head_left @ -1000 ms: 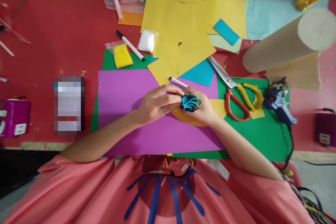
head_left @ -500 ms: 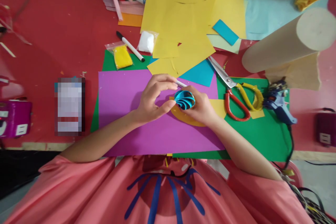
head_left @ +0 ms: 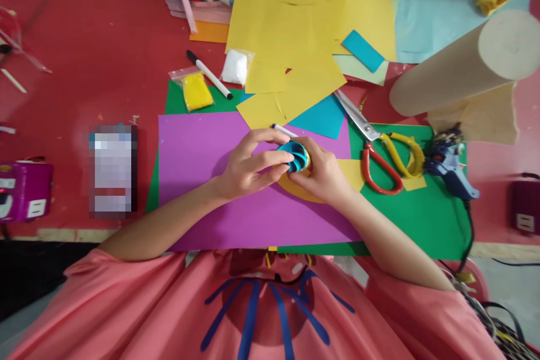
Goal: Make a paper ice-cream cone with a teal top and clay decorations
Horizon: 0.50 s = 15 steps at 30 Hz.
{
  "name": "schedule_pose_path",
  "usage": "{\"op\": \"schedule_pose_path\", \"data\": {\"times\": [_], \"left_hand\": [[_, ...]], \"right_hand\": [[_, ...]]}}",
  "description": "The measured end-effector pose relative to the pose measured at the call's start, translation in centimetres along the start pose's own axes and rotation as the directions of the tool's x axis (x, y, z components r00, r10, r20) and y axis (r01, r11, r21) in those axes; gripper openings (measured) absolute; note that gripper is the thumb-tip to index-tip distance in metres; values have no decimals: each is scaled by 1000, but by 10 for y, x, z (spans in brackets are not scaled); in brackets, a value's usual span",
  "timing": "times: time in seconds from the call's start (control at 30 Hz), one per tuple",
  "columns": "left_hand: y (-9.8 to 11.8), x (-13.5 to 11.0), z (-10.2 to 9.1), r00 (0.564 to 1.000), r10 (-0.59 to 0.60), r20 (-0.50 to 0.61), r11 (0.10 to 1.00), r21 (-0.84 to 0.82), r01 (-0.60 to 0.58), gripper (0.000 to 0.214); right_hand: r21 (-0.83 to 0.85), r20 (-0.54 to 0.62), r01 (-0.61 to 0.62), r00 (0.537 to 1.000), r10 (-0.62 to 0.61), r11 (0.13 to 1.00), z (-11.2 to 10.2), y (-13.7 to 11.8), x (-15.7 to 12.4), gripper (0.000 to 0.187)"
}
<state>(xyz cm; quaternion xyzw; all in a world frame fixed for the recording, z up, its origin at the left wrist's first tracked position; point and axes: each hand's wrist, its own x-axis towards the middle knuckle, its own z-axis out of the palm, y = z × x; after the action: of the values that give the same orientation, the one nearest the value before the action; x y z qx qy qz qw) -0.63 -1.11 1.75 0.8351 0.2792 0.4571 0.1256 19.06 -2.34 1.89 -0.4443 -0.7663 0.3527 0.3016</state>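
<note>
Your right hand (head_left: pixel 324 171) clamped round blue paper coil (head_left: pixel 300 158), coil between both hands. Your left hand (head_left: pixel 244 169) curved, fingertips at coil's open end; can't tell if pinching. Forearms (head_left: pixel 169 218) angled inward over purple paper sheet (head_left: pixel 253 219).

2 small packets (head_left: pixel 198 91) flank a black-and-white marker (head_left: pixel 211 75), and a glue gun (head_left: pixel 449 167) lies beside scissors (head_left: pixel 370 133).

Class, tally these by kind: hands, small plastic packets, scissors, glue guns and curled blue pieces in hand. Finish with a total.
Hands: 2 (left hand, right hand)
Small plastic packets: 2 (yellow packet, white packet)
Scissors: 1 pair
Glue gun: 1
Curled blue piece: 1
Total: 7
</note>
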Motion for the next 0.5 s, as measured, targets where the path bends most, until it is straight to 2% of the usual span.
{"op": "schedule_pose_path", "data": {"times": [0.3,0.5], "left_hand": [[-2,-1,0,999,-20,30,998,59,18,18],[-1,-1,1,999,-21,40,999,39,19,19]], "right_hand": [[12,18,-48,999,48,999,1,-4,-1,42],[-16,27,-56,998,56,998,0,-4,-1,44]]}}
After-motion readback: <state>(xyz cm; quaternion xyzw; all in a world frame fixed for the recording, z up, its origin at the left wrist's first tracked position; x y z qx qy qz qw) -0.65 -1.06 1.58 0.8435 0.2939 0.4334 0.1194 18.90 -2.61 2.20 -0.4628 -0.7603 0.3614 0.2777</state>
